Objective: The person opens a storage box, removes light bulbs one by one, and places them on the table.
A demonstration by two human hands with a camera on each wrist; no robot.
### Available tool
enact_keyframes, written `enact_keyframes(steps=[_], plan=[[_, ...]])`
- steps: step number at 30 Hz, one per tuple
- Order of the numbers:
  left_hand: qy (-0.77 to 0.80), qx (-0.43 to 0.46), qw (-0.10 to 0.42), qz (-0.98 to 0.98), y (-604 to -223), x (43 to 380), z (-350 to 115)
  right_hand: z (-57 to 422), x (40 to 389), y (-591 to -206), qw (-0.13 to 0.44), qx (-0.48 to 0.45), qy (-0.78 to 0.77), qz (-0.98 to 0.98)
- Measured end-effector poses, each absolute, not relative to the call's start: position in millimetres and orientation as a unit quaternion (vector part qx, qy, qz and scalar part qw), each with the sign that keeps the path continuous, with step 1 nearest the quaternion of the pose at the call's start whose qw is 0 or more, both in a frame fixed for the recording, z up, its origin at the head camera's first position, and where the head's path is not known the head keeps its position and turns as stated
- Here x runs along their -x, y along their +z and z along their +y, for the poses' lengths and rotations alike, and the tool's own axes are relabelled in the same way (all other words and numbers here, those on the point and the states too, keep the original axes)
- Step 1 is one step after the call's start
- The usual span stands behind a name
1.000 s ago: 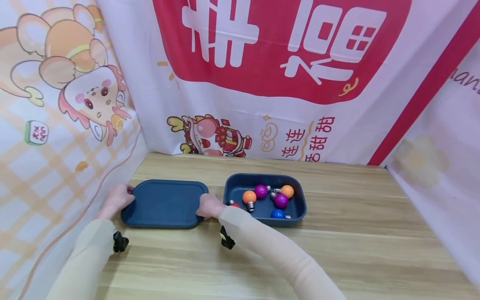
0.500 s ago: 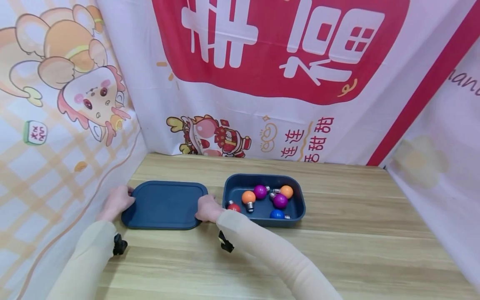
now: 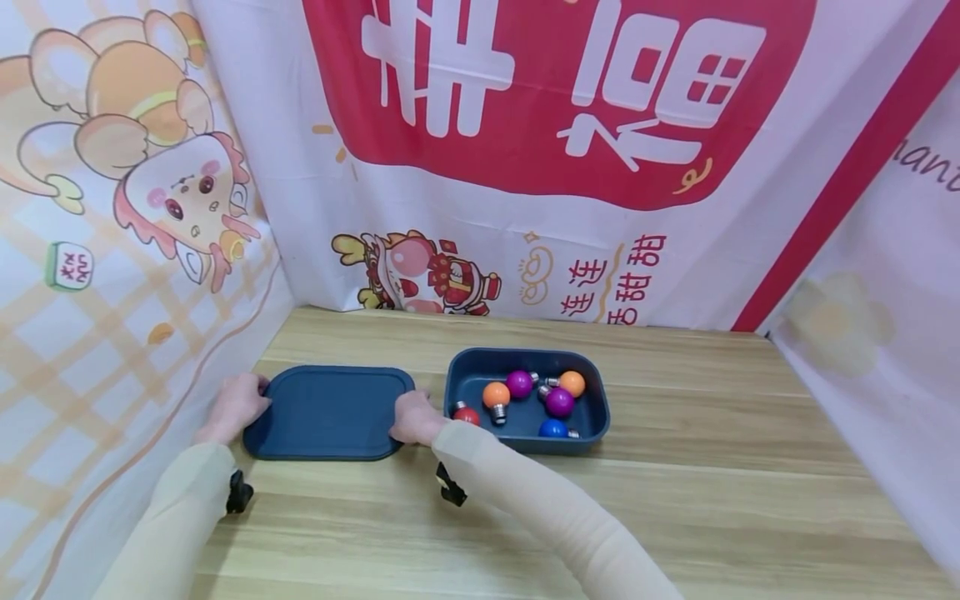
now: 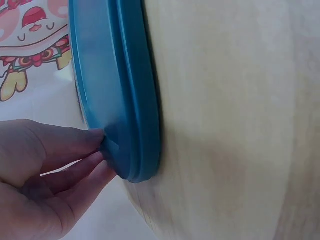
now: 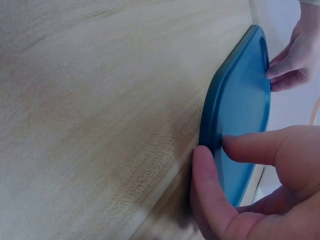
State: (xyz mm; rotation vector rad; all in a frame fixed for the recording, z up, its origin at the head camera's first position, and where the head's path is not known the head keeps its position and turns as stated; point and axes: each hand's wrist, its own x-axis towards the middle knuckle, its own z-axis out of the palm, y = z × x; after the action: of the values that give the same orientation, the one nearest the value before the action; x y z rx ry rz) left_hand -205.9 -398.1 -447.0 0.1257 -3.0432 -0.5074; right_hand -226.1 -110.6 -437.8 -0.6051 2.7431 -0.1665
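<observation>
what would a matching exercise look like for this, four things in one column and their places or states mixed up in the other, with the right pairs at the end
Things
1. lid
2. red bulb
3. left hand
4. right hand

Places and states
A. gripping the end nearer the box
B. inside the box, at its near left corner in the head view
C. flat and dark blue, between the two hands
D. pinching the end farther from the box

Right pairs: 1-C, 2-B, 3-D, 4-A
</observation>
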Motion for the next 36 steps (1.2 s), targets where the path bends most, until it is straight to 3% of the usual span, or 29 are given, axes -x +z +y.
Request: enact_keyframes(steps=[14,24,36], plan=[[-0.152,-0.062,0.006,-0.986,-449,208,-394,-106,221,-425,0.153,0.241,-0.054,0.957],[-0.15,-0.021,0.078,-0.985,-439,218,-378,-89,222,-405,0.159,0.243,-0.167,0.942],[-0.185,0.037,0.167,-0.968,-423,221,-329,-60,219,-383,0.113,0.278,-0.25,0.92]])
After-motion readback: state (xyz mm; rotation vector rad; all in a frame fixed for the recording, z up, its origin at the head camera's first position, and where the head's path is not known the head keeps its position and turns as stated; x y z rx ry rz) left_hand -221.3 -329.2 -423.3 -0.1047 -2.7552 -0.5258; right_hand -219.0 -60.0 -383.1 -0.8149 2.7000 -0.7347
